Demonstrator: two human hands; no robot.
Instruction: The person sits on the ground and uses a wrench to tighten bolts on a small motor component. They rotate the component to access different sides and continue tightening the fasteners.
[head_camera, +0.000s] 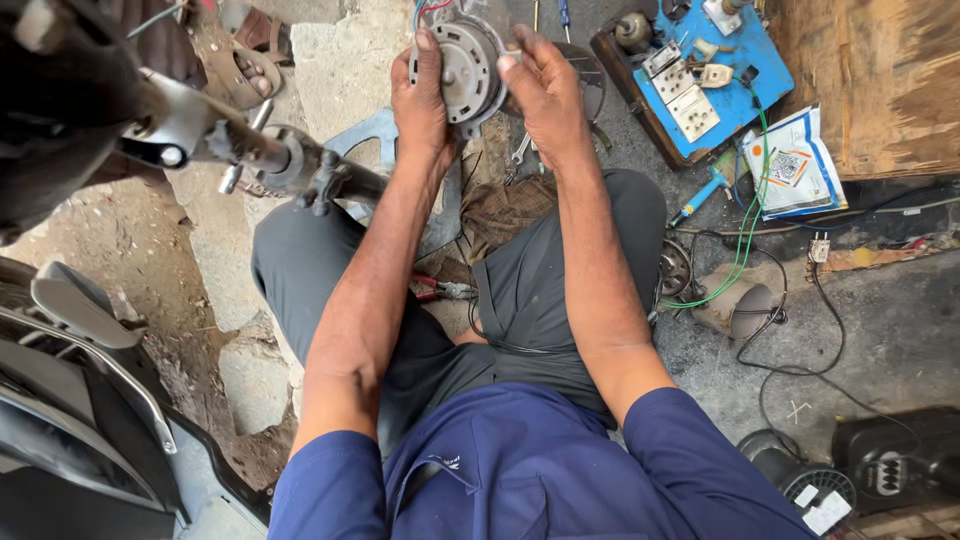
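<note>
I hold the round grey fan motor (468, 68) up at twelve o'clock, left hand (420, 105) and right hand (545, 95) clamped on its two sides. I judge I'm inspecting it; next needs a steady turn. Pliers (440, 289) lie at six o'clock.

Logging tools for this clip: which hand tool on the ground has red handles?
The pliers, lying between the knees; the screwdriver by the blue board has a blue handle.

Cracked concrete floor (340, 60), wooden crate (880, 80), daylight
</note>
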